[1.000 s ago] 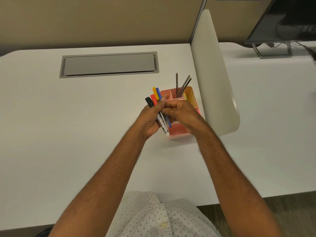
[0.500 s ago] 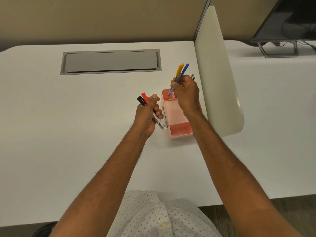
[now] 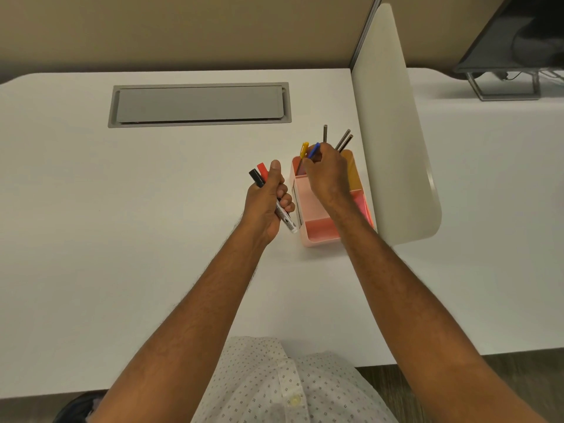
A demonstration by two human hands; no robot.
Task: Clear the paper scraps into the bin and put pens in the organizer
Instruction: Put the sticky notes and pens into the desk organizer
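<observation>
A pink desk organizer (image 3: 317, 230) stands on the white desk beside a divider panel. My right hand (image 3: 328, 175) is over its back compartments, fingers closed on a yellow pen (image 3: 304, 150) and a blue pen (image 3: 313, 150) whose lower ends dip into the back-left compartment. Three dark pens (image 3: 343, 139) stand upright in the back-right compartment. My left hand (image 3: 268, 203), just left of the organizer, grips a black-capped marker (image 3: 255, 178) and a red-capped marker (image 3: 262, 170). No paper scraps or bin are in view.
A white rounded divider panel (image 3: 393, 132) rises right of the organizer. A grey cable hatch (image 3: 200, 104) is set into the desk at the back. A monitor stand (image 3: 503, 83) sits on the neighbouring desk at far right.
My right hand took the yellow and blue pens from the bundle and has lowered them into the organizer's back-left compartment. My left hand stays put with the black and red markers.
</observation>
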